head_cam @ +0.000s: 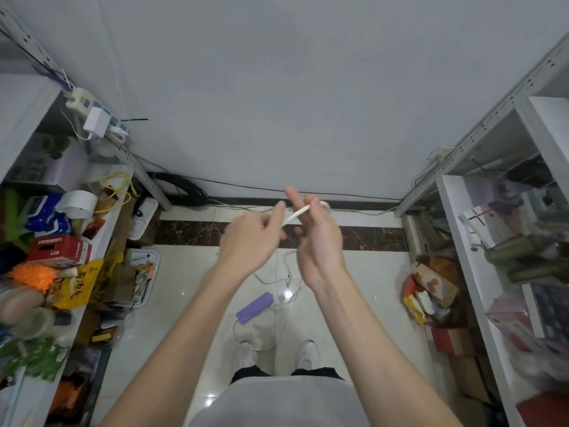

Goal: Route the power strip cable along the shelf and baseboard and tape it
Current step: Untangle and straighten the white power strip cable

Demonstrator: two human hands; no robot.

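A purple power strip [255, 307] lies on the white tiled floor in front of my feet. Its white cable [288, 266] loops over the tiles and rises to my hands. My left hand [252, 238] and my right hand [317, 238] are raised side by side at chest height. Between them they hold a white strand [297, 214] of cable; my right fingers pinch its upper end and my left fingers grip the lower end. The dark baseboard [277, 201] runs along the foot of the far wall, with thin cables lying along it.
A metal shelf [144, 177] at left carries a tape roll [77, 204], boxes, bags and a white power strip with an adapter [95, 118]. Another shelf [462, 149] at right holds books. Cartons and bags crowd the floor along both sides; a black cable coil [184, 186] sits in the left corner.
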